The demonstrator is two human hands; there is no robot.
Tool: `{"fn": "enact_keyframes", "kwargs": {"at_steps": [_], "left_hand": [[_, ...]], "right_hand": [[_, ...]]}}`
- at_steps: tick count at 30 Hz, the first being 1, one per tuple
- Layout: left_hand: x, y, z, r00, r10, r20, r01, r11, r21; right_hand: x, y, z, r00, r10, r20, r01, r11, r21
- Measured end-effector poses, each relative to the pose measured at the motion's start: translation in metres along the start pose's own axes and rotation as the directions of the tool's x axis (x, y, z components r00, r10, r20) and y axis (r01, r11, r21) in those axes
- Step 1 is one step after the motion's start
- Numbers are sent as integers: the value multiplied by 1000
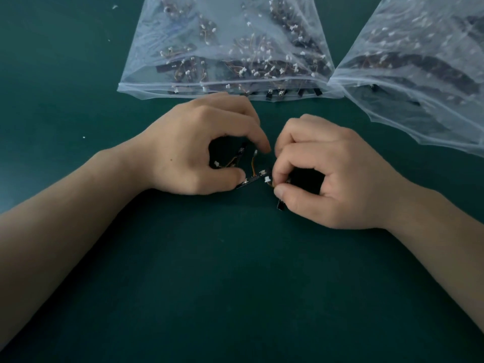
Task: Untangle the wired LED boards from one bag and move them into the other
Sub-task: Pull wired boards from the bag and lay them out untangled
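1. My left hand (199, 153) pinches a wired LED board (252, 179), fingers curled.
2. My right hand (327, 174) grips another board (280, 205) just beside it.
3. The middle bag (225, 48) and the right bag (419, 74), both holding boards, lie beyond on the green tabletop (235, 284).

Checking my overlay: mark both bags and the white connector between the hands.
left bag (136, 90): head view, near edge.
right bag (379, 111): head view, near flap.
white connector (267, 178): head view, its body.
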State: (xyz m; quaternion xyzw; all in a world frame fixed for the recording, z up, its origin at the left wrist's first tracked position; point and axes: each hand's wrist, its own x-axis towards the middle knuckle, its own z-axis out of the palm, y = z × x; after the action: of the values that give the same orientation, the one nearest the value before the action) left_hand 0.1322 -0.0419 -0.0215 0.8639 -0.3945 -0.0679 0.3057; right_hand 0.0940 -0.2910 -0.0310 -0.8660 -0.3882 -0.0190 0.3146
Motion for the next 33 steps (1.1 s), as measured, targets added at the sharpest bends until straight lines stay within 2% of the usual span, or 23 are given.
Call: {"fn": "enact_keyframes", "kwargs": {"at_steps": [5,9,16,33], "left_hand": [[0,-1,-1,998,24,57,-20,998,-65],[1,4,4,995,54,84,-47,995,-83],[1,12,3,989,72,128,-69,997,-26],[1,16,8,996,54,69,-59,995,77]], "right_hand": [[1,2,-6,979,102,-177,-92,994,63],[-3,10,-11,979,186,-79,-189,982,-23],[-1,11,-14,985,165,47,-162,986,-48],[-1,10,-12,986,159,57,-154,985,-80]]}}
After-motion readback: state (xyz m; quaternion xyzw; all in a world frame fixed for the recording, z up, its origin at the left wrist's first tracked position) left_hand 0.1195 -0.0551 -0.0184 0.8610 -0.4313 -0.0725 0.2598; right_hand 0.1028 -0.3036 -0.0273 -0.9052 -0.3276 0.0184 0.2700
